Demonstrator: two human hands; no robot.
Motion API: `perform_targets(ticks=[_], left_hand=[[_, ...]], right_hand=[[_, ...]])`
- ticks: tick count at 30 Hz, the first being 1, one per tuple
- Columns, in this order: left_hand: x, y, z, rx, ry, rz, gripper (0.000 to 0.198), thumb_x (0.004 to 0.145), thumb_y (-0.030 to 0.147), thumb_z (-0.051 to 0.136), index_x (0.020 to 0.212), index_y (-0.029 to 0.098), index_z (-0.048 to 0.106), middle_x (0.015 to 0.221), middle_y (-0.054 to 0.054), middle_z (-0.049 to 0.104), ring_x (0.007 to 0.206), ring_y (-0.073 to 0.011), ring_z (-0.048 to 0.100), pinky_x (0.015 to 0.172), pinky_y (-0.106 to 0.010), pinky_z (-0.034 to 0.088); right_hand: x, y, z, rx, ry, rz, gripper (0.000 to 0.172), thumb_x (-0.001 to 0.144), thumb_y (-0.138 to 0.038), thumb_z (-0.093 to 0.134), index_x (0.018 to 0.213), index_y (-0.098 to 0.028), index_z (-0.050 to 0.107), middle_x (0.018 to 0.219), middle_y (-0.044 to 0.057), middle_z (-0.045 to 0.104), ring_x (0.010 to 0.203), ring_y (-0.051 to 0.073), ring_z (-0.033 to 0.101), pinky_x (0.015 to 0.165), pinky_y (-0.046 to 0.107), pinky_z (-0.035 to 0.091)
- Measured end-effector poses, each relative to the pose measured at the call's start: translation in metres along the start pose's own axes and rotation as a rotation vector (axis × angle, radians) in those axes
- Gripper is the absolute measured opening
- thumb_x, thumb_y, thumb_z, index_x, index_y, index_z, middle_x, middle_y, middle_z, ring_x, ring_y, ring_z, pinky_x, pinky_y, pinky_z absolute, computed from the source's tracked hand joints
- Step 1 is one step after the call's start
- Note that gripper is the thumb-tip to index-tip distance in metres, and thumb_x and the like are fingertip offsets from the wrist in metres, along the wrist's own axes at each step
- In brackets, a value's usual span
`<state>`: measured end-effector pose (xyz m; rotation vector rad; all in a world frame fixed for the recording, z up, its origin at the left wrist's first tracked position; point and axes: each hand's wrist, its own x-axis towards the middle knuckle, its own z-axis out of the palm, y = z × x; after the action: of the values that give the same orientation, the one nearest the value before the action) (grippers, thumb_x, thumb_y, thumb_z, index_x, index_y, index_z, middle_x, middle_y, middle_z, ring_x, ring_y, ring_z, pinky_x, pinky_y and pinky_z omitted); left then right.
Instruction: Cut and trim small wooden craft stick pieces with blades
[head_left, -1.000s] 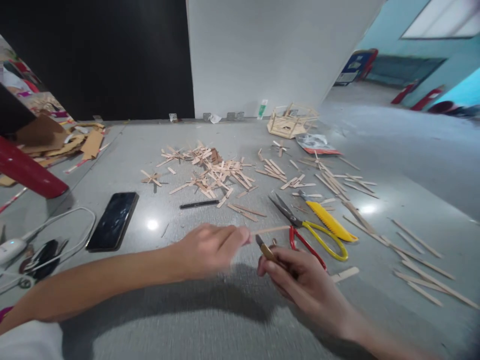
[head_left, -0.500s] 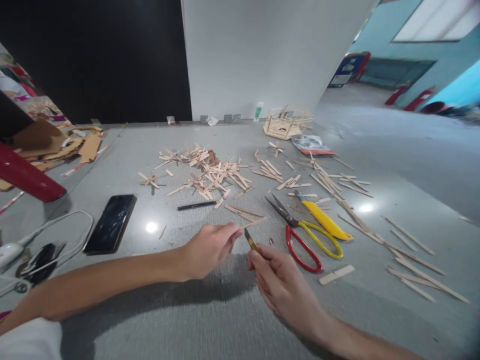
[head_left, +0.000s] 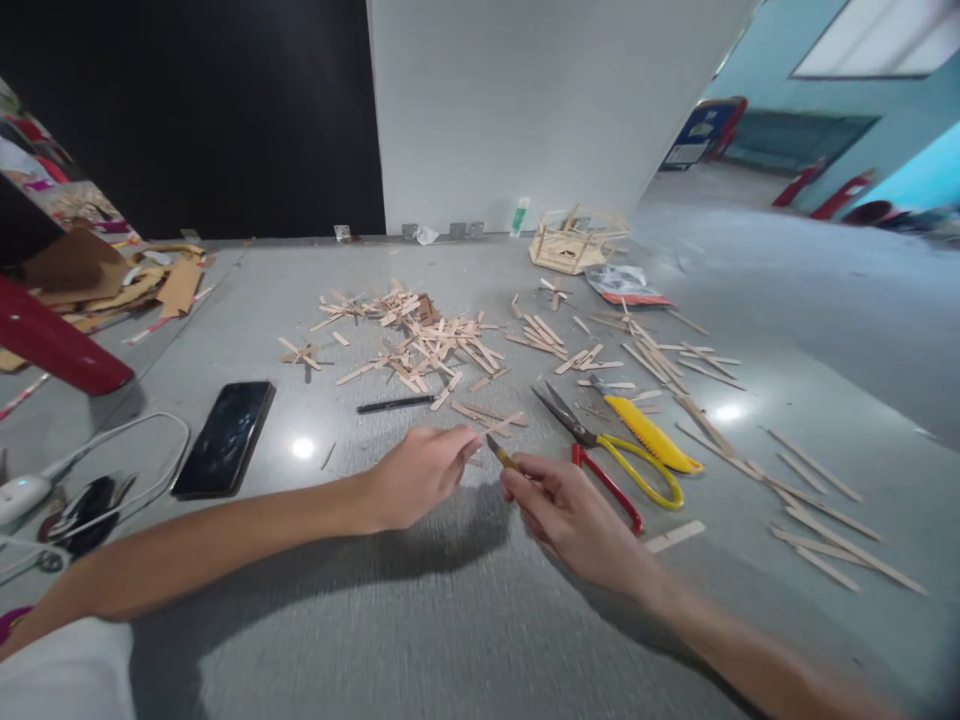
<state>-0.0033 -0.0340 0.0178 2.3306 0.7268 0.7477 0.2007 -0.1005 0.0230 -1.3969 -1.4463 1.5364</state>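
Pinched between the thumb and fingers of my left hand [head_left: 421,474] is a thin wooden stick [head_left: 501,428], which points up and to the right. My right hand [head_left: 574,510] grips a craft knife [head_left: 501,453] with a brass-coloured neck and a dark blade. The blade tip lies close to the stick just beyond my left fingertips; whether they touch I cannot tell. Right of my right hand lie scissors [head_left: 592,440] with one red and one yellow handle. A yellow saw-toothed cutter handle [head_left: 652,435] rests against them.
Cut wooden sticks [head_left: 442,345] are heaped ahead, with more strips [head_left: 840,540] at the right. A black pen [head_left: 395,404], a phone [head_left: 225,440] and a white cable [head_left: 184,440] lie leftward. At the back stand a stick-built frame [head_left: 574,245] and a glue tube [head_left: 519,216].
Both hands have risen slightly, and the stick and knife have moved with them. The right hand has tilted a little to the left. The camera view has shifted slightly.
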Motion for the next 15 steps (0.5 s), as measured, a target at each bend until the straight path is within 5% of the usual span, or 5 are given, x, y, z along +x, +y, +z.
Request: perform_targets(ticks=[2,9,11,15], left_hand=[[0.001,-0.001,-0.001,-0.012,-0.013,0.002,0.026,0.101,0.018,0.033,0.080,0.019,0.048,0.058,0.006,0.046,0.050,-0.0079,0.043,0.051,-0.019,0.036],[-0.010,0.001,0.009,0.185,-0.169,0.136,0.029,0.104,0.022,0.033,0.089,0.015,0.056,0.060,0.004,0.048,0.048,-0.0095,0.039,0.047,-0.021,0.032],[-0.015,-0.001,0.012,0.283,-0.109,0.193,0.027,0.104,0.019,0.030,0.095,0.014,0.055,0.062,0.003,0.051,0.048,-0.0104,0.041,0.047,-0.022,0.035],[-0.020,-0.007,0.014,0.433,0.060,0.266,0.023,0.098,0.008,0.030,0.106,0.014,0.050,0.069,0.002,0.057,0.052,-0.0115,0.051,0.051,-0.022,0.043]], right_hand=[[0.002,0.001,-0.005,0.007,-0.075,0.029,0.047,0.091,-0.067,0.054,0.077,-0.023,0.049,0.045,-0.013,0.026,0.035,0.005,0.023,0.034,0.019,0.018],[0.018,-0.010,-0.075,-0.043,-0.458,0.172,0.048,0.081,-0.064,0.069,0.066,-0.020,0.055,0.041,-0.012,0.032,0.029,0.004,0.021,0.028,0.019,0.015],[0.017,-0.011,-0.068,-0.072,-0.419,0.130,0.047,0.083,-0.062,0.068,0.068,-0.019,0.056,0.042,-0.011,0.034,0.032,0.004,0.023,0.030,0.019,0.014],[0.005,-0.002,-0.021,-0.086,-0.193,-0.004,0.047,0.093,-0.064,0.053,0.075,-0.021,0.050,0.048,-0.010,0.033,0.039,0.006,0.026,0.037,0.021,0.017]])
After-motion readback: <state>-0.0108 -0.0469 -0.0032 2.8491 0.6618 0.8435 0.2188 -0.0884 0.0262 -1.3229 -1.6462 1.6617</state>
